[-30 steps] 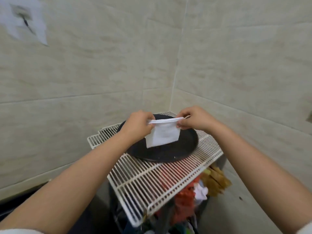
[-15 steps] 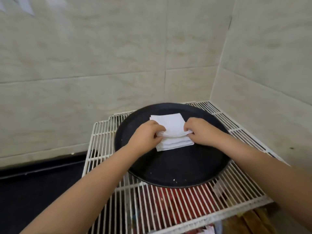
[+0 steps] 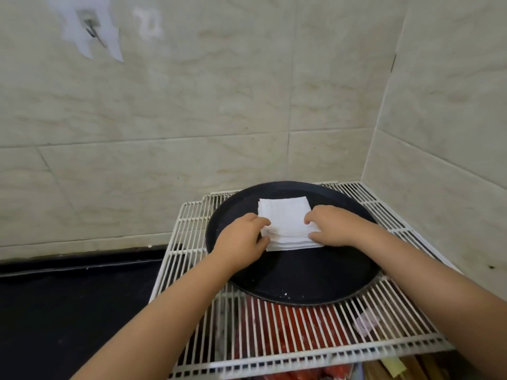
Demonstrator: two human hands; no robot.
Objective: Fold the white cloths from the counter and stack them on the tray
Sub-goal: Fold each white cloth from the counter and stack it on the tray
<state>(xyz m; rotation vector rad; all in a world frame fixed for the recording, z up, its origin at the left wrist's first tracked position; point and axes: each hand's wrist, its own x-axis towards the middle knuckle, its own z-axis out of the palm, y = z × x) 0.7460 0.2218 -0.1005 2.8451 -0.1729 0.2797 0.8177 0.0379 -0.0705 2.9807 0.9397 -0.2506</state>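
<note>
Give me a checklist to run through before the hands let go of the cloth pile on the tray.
1. Folded white cloths lie on the round black tray: ok.
2. Pile edges lined up: not ok; the layers at the near edge are staggered.
3. Left hand at the pile's left edge, right hand at its right edge, fingers curled on it: ok.
4. Tray rests on the white wire rack, inside its edges: ok.
5. Room left on the tray around the pile: ok.
6. More cloths waiting on the counter: cannot tell; none are in view.
</note>
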